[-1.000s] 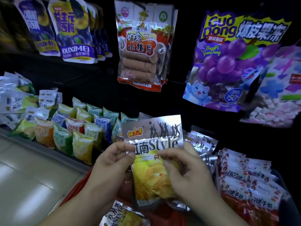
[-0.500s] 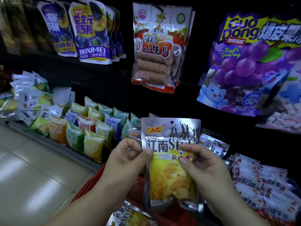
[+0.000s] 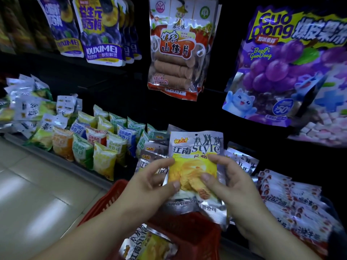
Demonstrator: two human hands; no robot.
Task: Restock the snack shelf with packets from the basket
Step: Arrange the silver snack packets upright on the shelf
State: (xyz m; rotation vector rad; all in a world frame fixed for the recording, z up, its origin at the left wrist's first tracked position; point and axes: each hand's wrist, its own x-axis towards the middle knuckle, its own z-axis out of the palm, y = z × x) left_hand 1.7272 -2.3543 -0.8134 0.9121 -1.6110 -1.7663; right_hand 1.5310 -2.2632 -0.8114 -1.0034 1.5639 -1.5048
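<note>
The chip packet (image 3: 195, 145) is now closer to its shelf row (image 3: 150, 158), nearly placed. The left hand (image 3: 150, 182) and right hand (image 3: 232, 184) pinch its sides.

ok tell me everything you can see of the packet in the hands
The packet is a shiny foil pouch: silver top with dancing silhouettes and "Style" lettering, a yellow crisp picture in the middle, a crinkled silver bottom. It is held upright, facing the camera, above the red basket. The left hand and right hand pinch its sides between thumb and fingers.
</note>
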